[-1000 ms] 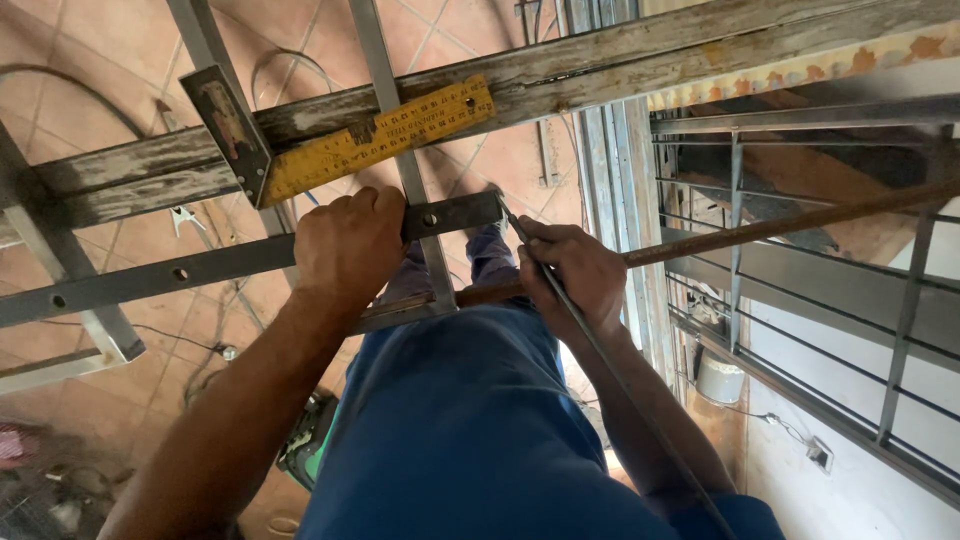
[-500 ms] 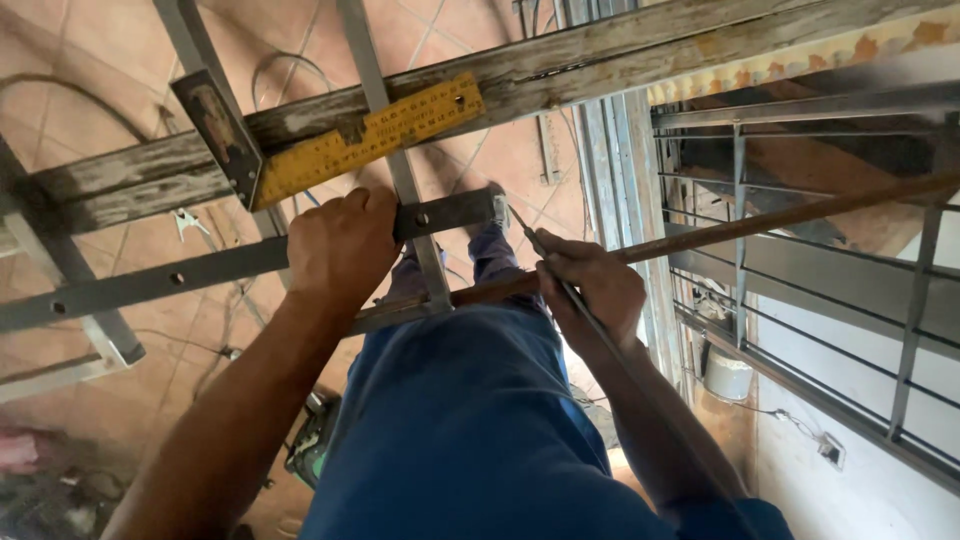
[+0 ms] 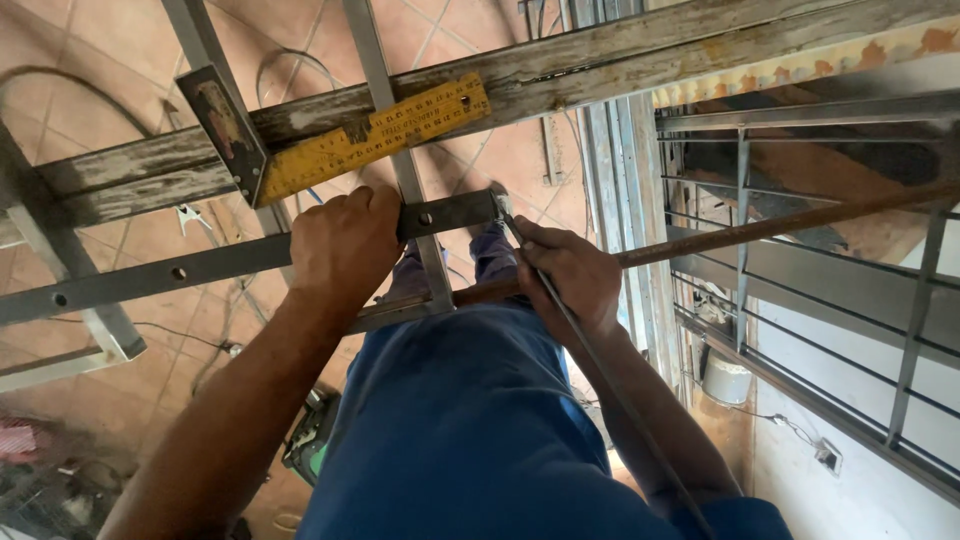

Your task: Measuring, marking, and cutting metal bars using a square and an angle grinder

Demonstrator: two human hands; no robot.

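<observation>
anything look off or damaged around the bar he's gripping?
Mostly wear. The wooden plank is weathered and cracked, and the ledge at right has peeling, rust-coloured patches. The yellow square lies tilted along the plank. The flat bar looks sound.

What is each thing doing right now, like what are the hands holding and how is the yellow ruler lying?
Left hand: closed around the flat metal bar with holes.
Right hand: gripping a thin dark rod at the bar's end.
Yellow square ruler: lying flat along the weathered wooden plank.
Rusty round bar: running slantwise past the right hand.
Window grille: fixed in place.
</observation>
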